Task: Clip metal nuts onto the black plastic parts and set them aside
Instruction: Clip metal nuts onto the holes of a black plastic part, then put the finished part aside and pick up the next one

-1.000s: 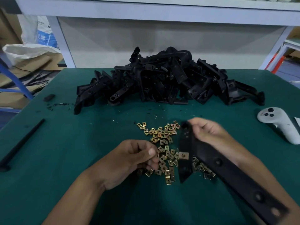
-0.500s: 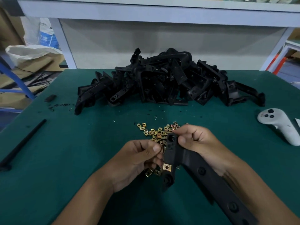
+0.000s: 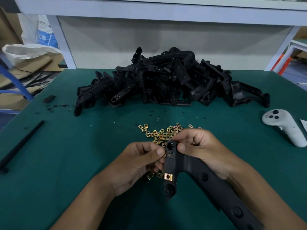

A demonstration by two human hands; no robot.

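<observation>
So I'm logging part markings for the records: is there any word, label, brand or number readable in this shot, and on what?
Blue print on the white sack at far left: characters too blurred to read.
White controller: a faint reddish mark near its buttons, too small to read.
Black plastic part held in both hands, its clipped nut and the loose nuts: no text visible.
Nothing else carries lettering.
</observation>
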